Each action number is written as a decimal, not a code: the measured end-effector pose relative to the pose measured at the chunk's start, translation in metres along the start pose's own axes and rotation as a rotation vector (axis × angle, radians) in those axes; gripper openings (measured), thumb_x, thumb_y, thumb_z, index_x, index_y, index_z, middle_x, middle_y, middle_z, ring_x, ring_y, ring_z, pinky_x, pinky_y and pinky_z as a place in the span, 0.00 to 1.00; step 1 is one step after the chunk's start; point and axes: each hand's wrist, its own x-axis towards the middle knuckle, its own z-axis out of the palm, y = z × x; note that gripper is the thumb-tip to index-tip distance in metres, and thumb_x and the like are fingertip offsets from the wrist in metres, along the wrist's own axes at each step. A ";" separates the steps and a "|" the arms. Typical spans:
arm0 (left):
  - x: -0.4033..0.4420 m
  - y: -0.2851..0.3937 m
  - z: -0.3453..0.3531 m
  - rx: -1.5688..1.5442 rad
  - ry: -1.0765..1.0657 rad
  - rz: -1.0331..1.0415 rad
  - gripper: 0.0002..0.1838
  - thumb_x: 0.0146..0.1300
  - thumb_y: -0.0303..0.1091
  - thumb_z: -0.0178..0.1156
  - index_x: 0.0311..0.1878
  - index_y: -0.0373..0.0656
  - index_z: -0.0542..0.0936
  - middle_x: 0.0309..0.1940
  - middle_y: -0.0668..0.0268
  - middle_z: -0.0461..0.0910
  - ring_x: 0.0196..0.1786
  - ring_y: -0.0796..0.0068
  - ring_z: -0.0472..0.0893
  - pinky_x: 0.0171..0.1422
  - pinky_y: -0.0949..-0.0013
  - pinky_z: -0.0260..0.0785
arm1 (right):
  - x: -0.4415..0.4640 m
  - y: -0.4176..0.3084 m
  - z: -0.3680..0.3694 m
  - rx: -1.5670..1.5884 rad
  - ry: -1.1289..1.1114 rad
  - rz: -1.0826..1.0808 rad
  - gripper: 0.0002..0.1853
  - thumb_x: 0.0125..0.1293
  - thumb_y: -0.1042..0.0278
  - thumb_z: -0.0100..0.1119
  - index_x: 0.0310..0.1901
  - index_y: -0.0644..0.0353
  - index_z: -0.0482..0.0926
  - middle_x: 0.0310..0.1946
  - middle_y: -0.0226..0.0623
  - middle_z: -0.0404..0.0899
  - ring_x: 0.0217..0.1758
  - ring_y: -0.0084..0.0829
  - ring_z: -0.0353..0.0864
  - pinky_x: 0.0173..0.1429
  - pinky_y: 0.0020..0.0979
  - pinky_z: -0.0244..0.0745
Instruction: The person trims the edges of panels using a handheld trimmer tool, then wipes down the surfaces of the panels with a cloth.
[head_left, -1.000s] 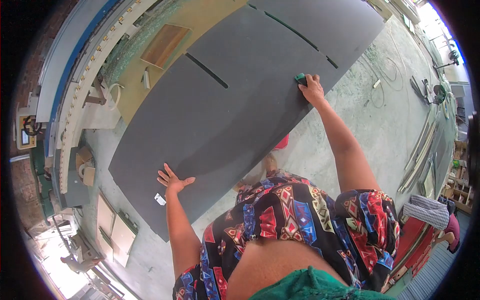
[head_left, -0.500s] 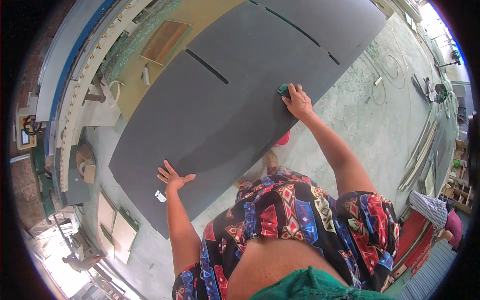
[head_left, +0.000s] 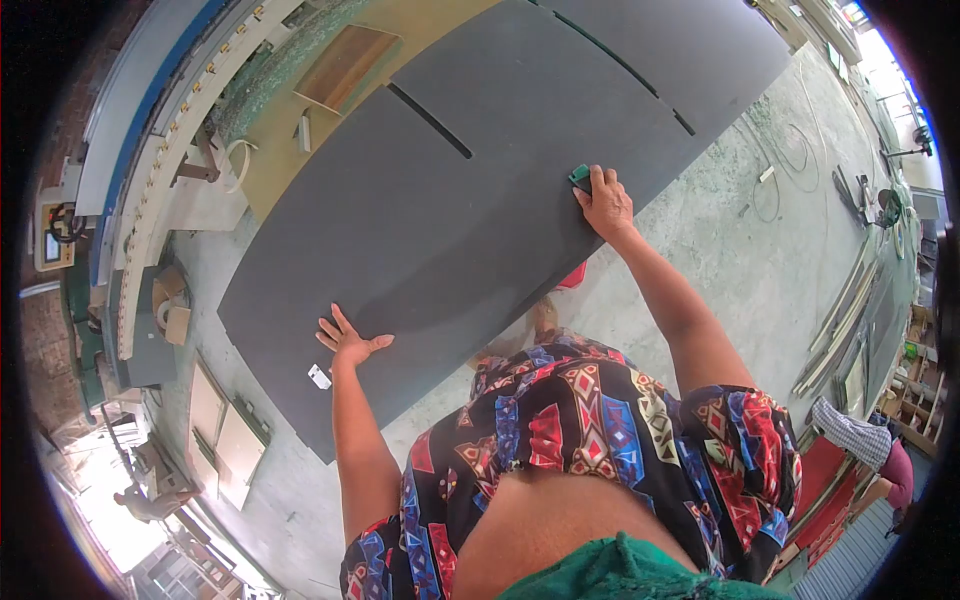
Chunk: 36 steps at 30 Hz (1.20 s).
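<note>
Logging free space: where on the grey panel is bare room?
Bare: the grey panel between the left hand, right hand and leftmost slot. Crowded: around the left hand and nearby white tag, and where the right hand holds a green block.

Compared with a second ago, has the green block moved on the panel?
Yes. Judged against the short slot in the grey panel, the green block and right hand have shifted away from it, toward the left hand.

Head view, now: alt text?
Right hand holds a small green block on a large dark grey panel; left hand rests spread on it. A small white piece lies near the left hand.
</note>
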 end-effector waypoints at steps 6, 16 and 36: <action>0.002 0.002 -0.001 0.022 0.000 -0.007 0.82 0.28 0.62 0.78 0.71 0.60 0.19 0.73 0.52 0.15 0.74 0.47 0.17 0.75 0.38 0.32 | 0.002 0.002 -0.002 0.014 -0.024 -0.005 0.26 0.62 0.54 0.59 0.57 0.57 0.66 0.48 0.47 0.70 0.47 0.49 0.78 0.47 0.46 0.75; 0.003 0.003 0.001 0.018 0.015 -0.039 0.81 0.28 0.61 0.78 0.72 0.65 0.21 0.74 0.60 0.15 0.75 0.54 0.18 0.65 0.21 0.38 | -0.032 -0.032 0.000 0.132 -0.143 -0.094 0.25 0.62 0.55 0.59 0.57 0.57 0.66 0.48 0.46 0.70 0.50 0.49 0.76 0.50 0.45 0.73; -0.012 0.018 -0.005 0.040 -0.011 -0.014 0.83 0.26 0.66 0.76 0.71 0.62 0.18 0.73 0.51 0.16 0.75 0.47 0.19 0.73 0.34 0.29 | -0.033 -0.031 0.005 0.051 -0.101 -0.164 0.25 0.61 0.57 0.59 0.57 0.56 0.65 0.46 0.43 0.69 0.48 0.47 0.75 0.48 0.44 0.74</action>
